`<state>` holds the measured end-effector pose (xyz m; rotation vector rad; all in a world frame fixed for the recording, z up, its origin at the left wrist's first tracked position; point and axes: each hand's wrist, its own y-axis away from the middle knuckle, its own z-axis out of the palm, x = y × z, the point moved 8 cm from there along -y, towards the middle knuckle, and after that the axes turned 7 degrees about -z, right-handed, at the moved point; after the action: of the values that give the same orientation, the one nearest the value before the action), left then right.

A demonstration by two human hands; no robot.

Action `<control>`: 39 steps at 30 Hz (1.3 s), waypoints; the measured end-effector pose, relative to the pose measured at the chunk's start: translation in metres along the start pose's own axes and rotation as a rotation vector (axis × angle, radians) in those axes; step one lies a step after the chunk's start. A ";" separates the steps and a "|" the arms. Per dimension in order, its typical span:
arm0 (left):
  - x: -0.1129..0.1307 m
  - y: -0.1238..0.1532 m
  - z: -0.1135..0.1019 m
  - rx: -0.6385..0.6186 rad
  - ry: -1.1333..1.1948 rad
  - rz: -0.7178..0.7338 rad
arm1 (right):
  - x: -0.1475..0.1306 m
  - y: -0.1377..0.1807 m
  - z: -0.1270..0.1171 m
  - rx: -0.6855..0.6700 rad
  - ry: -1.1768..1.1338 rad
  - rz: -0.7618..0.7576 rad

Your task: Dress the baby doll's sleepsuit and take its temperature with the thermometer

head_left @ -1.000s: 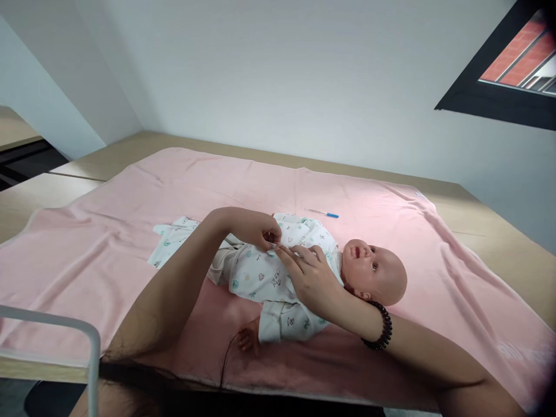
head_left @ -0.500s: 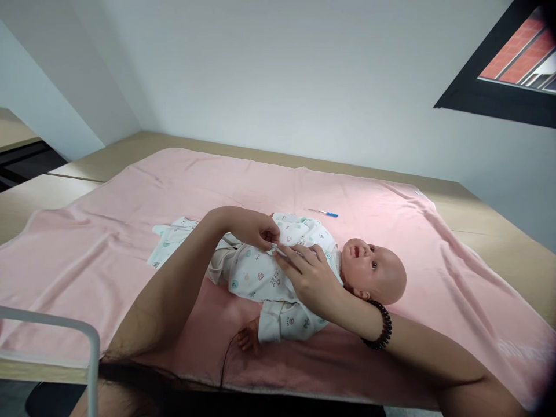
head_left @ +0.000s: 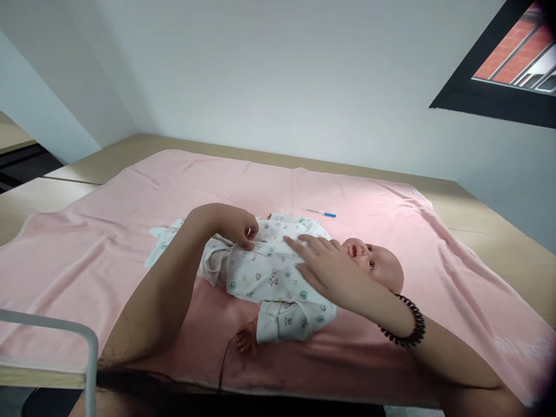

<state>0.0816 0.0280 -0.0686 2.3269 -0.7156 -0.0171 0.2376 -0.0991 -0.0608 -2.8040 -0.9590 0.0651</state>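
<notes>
A baby doll lies on its back with its head to the right. It wears a white printed baby shirt, whose front overlap runs along the chest. My left hand is curled at the shirt's lower front edge, thumb and fingers closed on the cloth there. Above the upper chest hovers my right hand, fingers stretched and apart, holding nothing. It hides the doll's neck and part of the shirt.
A pink blanket covers much of the wooden table. Beyond the doll lies a pen-like stick with a blue end. White printed trousers show past my left forearm. A grey metal bar stands at the lower left.
My hands have moved apart from the middle of the shirt front. The left has gone left to the lower edge; the right has lifted off towards the doll's head and opened.
</notes>
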 end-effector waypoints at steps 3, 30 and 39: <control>-0.009 0.002 -0.001 0.004 -0.049 -0.089 | 0.032 0.011 -0.023 -0.016 -0.072 0.059; 0.003 0.008 -0.014 0.181 -0.005 -0.037 | 0.105 0.029 -0.038 -0.095 -0.338 0.277; 0.006 -0.033 -0.022 0.326 0.245 0.127 | 0.159 0.042 0.014 -0.438 -1.128 0.041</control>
<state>0.1070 0.0588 -0.0721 2.5227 -0.7849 0.4656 0.3873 -0.0323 -0.0799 -3.0753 -1.1656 1.7698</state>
